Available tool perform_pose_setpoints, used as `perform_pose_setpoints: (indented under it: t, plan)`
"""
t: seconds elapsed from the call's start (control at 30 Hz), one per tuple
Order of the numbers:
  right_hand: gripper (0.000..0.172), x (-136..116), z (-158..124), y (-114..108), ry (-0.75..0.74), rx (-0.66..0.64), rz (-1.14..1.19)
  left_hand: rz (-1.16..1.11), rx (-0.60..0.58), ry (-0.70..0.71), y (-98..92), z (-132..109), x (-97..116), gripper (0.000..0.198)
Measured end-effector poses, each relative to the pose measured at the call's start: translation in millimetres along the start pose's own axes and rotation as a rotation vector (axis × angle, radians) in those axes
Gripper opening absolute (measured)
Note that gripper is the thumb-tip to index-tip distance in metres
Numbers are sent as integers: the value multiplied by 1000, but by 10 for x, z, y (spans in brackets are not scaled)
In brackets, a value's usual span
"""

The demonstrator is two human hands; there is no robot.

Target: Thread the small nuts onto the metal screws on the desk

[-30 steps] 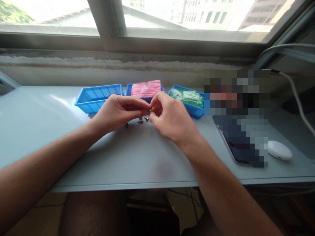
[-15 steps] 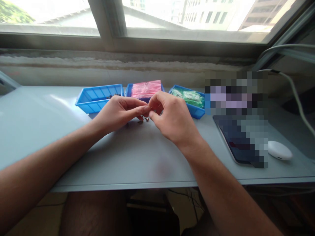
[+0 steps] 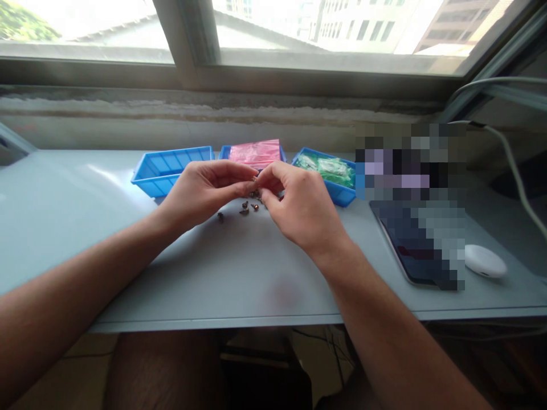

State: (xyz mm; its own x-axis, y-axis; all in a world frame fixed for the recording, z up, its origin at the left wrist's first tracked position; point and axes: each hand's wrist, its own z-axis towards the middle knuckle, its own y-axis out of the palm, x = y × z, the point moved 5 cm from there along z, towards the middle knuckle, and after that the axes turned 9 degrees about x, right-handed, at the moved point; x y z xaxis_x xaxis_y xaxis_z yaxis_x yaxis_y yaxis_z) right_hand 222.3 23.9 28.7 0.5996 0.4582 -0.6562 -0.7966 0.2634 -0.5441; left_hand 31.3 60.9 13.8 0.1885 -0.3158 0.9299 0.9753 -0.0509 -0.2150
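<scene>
Above the table's middle, my left hand and my right hand meet at the fingertips. Each has its thumb and fingers drawn into a pinch. Whatever lies between them is too small and too covered to name. Small dark metal pieces that look like screws lie on the table just below the fingertips, and more show behind the fingers. Past my left hand stands a blue bin, partly covered by that hand. A second blue bin holding pink plastic bags is straight behind the fingertips.
Right of the middle, a blue bin holds green plastic bags. A dark phone lies on the table beyond my right forearm, with a white rounded case beside it. A pixelated area hides things at the back right. Windows rise behind.
My fingertips have shifted slightly up and my left fingers have lifted, so more of the small metal pieces on the table show now. The bins have stayed put.
</scene>
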Motion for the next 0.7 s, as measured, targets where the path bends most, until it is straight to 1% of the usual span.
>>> perform_pose_setpoints:
  t: [0.1,0.17,0.27,0.33,0.43,0.47,0.5,0.53,0.57,0.6,0.63,0.7]
  plan:
    - [23,-3,-2,-3,16,-9,-16,-32,11,19,6,-12,5,36]
    - [22,-5,-3,-4,19,-20,-29,-54,8,26,14,-16,6,35]
    - [21,-3,-4,15,15,-52,-40,-62,12,43,5,-7,28,27]
    - [19,8,-10,49,23,-97,-84,-8,47,108,-45,19,76,21]
    - [14,25,-28,90,26,-139,-216,130,159,255,-201,84,177,13]
    - [13,31,-36,97,27,-144,-264,190,189,282,-261,113,197,13]
    - [16,41,-46,105,35,-154,-308,256,244,309,-335,140,218,14]
    - [22,56,-59,116,49,-178,-347,350,246,308,-385,173,219,15]
    - [28,75,-74,129,68,-213,-382,450,216,315,-418,205,218,18]
    - [32,93,-88,141,85,-250,-409,525,256,361,-476,225,241,16]
    - [34,108,-98,151,96,-283,-428,605,270,377,-519,248,244,11]
    - [33,123,-102,160,98,-321,-441,735,247,342,-578,294,202,3]
